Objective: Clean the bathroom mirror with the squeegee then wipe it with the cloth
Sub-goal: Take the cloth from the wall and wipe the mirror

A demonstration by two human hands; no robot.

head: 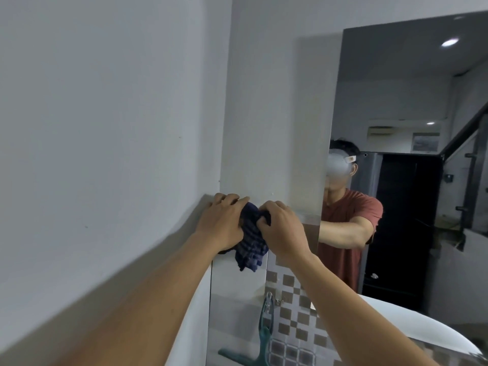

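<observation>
Head view: both hands bunch a cloth at the mirror's left edge

Left hand and right hand each clench the dark blue ribbed cloth (crumpled, hanging loose below) against the mirror. Lower down, a teal T-shaped squeegee sits beside a chrome faucet and checkered tiles.

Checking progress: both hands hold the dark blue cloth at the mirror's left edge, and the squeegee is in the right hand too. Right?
Not quite. Both hands grip the cloth at the mirror edge, but the head view shows the squeegee set down below, unheld.
</observation>
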